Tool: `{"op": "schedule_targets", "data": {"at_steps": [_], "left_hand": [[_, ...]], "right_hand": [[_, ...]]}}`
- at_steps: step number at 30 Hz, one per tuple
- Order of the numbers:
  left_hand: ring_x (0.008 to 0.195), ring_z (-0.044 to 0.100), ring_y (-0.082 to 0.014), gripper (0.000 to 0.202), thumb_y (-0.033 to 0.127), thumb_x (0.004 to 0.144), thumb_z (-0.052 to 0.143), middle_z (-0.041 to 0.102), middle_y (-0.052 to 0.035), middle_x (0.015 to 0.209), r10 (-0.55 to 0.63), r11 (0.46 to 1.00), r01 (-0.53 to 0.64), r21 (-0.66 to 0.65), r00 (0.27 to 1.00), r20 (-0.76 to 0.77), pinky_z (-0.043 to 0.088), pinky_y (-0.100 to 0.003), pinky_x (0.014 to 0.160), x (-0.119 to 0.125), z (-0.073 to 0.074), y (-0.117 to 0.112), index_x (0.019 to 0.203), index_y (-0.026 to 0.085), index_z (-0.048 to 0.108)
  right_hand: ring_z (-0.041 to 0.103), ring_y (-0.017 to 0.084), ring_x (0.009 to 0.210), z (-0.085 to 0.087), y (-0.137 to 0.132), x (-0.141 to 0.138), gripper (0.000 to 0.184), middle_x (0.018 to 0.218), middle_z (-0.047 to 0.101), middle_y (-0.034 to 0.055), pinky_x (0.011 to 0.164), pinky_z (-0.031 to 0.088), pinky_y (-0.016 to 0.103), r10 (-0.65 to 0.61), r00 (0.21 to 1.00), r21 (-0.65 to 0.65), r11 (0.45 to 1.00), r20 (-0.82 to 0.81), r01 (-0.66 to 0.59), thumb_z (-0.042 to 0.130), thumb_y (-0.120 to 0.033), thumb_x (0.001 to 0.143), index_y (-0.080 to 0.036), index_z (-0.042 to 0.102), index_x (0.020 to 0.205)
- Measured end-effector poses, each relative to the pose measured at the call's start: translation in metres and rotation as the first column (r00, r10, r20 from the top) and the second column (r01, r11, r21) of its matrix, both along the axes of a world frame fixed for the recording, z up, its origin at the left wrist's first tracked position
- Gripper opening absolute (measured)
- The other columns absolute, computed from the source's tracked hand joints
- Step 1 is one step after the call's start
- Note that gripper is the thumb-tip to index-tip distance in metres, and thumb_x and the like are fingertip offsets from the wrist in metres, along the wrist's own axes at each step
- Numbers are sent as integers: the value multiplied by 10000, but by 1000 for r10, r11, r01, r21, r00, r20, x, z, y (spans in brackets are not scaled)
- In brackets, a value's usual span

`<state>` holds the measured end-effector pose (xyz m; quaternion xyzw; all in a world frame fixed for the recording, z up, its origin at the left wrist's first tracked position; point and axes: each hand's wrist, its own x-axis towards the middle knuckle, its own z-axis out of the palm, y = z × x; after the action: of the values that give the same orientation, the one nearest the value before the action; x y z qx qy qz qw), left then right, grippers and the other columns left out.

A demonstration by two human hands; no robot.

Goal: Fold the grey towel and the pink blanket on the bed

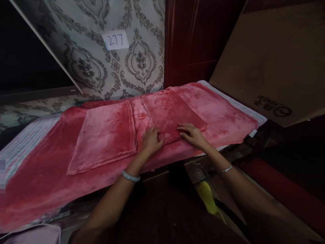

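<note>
A folded pink-red plush cloth (172, 112) lies on a larger spread of the same plush fabric (210, 108). At the near left corner of that folded piece, my left hand (152, 140) rests with bent fingers and the thumb apart. My right hand (192, 136) touches its near right part, thumb and fingers spaced and lightly curved on the fabric. Neither hand visibly grips the cloth. Left of it lies another folded plush piece (104, 135), roughly square, with a narrow patterned strip of fabric (141, 117) between the two.
A checked cloth (33, 139) shows beneath the plush at both ends. Behind stands a patterned wall (141, 57) with a paper marked 277 (116, 40). A large cardboard box (274, 61) leans at the right, and a dark screen (30, 51) stands at the left. Something yellow-green (209, 198) is below.
</note>
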<state>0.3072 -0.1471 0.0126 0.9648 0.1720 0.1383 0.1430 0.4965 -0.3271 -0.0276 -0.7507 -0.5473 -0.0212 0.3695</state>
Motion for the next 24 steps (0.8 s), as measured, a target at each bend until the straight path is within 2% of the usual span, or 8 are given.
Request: {"op": "schedule_targets", "data": {"at_steps": [4, 8, 12, 16, 20, 24], "left_hand": [[1075, 620, -306, 167, 197, 936, 543, 678, -143, 1098, 4, 996, -2, 91, 1000, -25, 514, -473, 948, 5, 7, -5, 987, 166, 699], [1077, 616, -317, 144, 163, 921, 548, 684, -146, 1074, 0, 993, 8, 117, 998, -71, 504, -469, 933, 10, 17, -2, 932, 165, 692], [1060, 619, -301, 158, 174, 951, 529, 692, -125, 1021, -44, 988, 43, 148, 999, 8, 488, -456, 928, 14, 25, 8, 990, 183, 682], [1016, 623, -289, 215, 197, 1000, 460, 698, -117, 1000, -79, 973, 66, 221, 995, 54, 476, -454, 933, 23, 30, 18, 1001, 189, 675], [1067, 612, -305, 269, 150, 997, 432, 705, -129, 1068, -100, 960, 85, 265, 994, 43, 471, -465, 956, 32, 32, 25, 1099, 181, 679], [1132, 596, -302, 351, 113, 972, 447, 692, -133, 1166, -146, 945, 134, 298, 989, 20, 462, -458, 999, 33, 31, 29, 1250, 173, 652]], "right_hand": [[640, 275, 1261, 2, -1, 2, 350, 1342, 698, 108, 1092, 499, 505, 15, 1000, -20, 1000, 17, -15, 545, -322, 977, -253, 749, 1253], [654, 267, 1238, 9, -1, 4, 352, 1329, 706, 100, 1080, 513, 480, 33, 999, -22, 999, 10, -32, 546, -307, 980, -248, 745, 1264], [641, 278, 1257, 16, 0, 10, 380, 1345, 700, 82, 1090, 506, 494, 10, 999, -60, 998, 43, -7, 570, -312, 972, -271, 717, 1321], [641, 293, 1250, 18, 0, 20, 404, 1334, 704, 99, 1093, 503, 504, 2, 996, -75, 997, 85, 4, 613, -318, 948, -229, 706, 1331], [669, 292, 1187, 19, -1, 29, 371, 1260, 734, 104, 1049, 532, 495, -45, 997, -91, 995, 66, 51, 612, -315, 946, -225, 725, 1288], [684, 283, 1135, 19, -4, 36, 358, 1225, 744, 100, 1016, 546, 472, -20, 1000, -68, 997, 13, 21, 619, -339, 942, -222, 733, 1260]]}}
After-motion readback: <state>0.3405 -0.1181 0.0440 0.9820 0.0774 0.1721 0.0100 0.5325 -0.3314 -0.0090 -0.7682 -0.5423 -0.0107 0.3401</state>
